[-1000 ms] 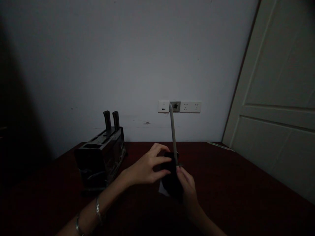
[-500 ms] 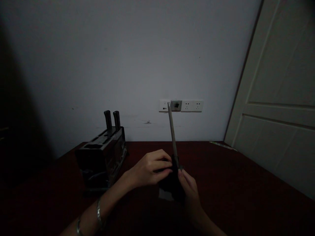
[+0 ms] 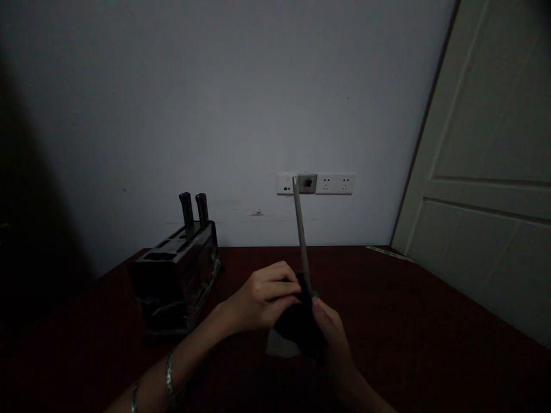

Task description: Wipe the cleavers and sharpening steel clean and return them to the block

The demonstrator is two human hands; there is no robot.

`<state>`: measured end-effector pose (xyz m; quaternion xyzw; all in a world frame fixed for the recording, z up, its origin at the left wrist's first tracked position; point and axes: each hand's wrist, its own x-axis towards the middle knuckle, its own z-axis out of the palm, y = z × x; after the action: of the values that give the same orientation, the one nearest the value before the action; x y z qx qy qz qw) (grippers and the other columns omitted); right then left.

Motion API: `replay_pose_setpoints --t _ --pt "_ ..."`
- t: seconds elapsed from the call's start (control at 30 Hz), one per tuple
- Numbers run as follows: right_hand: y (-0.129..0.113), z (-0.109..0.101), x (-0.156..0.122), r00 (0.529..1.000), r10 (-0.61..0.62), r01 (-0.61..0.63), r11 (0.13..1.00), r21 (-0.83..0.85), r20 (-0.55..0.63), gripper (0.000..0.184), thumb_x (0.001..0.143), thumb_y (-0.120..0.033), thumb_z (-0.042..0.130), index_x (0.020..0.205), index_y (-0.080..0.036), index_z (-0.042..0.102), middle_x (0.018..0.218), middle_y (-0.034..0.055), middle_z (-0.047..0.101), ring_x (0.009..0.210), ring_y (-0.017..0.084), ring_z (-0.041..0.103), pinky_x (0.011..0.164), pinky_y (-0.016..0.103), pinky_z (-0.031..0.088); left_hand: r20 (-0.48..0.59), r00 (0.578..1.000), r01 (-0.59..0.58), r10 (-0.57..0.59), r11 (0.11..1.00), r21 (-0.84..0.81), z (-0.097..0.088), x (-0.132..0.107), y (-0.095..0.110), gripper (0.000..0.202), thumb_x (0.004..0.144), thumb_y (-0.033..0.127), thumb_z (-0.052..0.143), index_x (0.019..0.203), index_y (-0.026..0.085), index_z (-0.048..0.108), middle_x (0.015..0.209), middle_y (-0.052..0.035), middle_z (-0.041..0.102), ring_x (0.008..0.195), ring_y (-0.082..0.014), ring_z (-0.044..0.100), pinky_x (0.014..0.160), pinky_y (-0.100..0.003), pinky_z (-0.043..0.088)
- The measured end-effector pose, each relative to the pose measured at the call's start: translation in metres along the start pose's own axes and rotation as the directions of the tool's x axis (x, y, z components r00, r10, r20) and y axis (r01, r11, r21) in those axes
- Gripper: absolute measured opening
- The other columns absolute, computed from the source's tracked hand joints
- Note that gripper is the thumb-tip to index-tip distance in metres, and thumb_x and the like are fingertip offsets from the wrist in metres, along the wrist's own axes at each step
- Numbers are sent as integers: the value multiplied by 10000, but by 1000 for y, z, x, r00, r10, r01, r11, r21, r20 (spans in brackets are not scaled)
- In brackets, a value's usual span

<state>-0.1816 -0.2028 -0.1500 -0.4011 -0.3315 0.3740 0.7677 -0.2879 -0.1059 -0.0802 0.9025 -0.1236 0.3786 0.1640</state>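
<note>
A grey sharpening steel [image 3: 300, 229] stands nearly upright, tip up and leaning slightly left. My right hand [image 3: 336, 335] is closed around its lower end, thumb near the guard; the handle is hidden in the grip and the dark. My left hand [image 3: 273, 295] pinches a black cloth [image 3: 299, 327] beside the foot of the rod. The cloth hangs between both hands, with a pale grey patch [image 3: 280, 344] showing under its lower left edge. To the left stands a black knife block [image 3: 174, 275], with two black-handled knives [image 3: 193, 209] upright in its far slots.
All this is above a dark red table [image 3: 370, 298] against a pale wall [image 3: 241, 103]. A row of sockets [image 3: 316, 183] sits on the wall behind the rod. A thin flat strip [image 3: 390, 253] lies at the back right, near a white panelled door [image 3: 486, 189].
The black cloth and its pale patch have shifted slightly left and spread into fuller view. Both hands keep nearly the same place, and the rod remains upright.
</note>
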Motion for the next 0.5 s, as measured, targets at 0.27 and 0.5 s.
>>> replay_pose_setpoints --t 0.27,0.5 --pt "0 1 -5 985 137 -144 988 54 107 420 678 -571 601 652 -162 509 440 -85 333 346 34 242 299 153 214 29 980 201 -199 969 -146 -35 3 10 64 775 140 588 793 106 640 813 -78 624 773 -151 588 692 -292 485" --pt "5 -2 -5 954 125 -158 982 102 274 378 759 -531 544 745 -154 524 439 -99 346 317 17 223 272 125 213 -99 917 395 -387 846 358 -49 -6 -2 126 773 153 509 894 131 536 766 -23 588 675 -126 551 623 -263 463"
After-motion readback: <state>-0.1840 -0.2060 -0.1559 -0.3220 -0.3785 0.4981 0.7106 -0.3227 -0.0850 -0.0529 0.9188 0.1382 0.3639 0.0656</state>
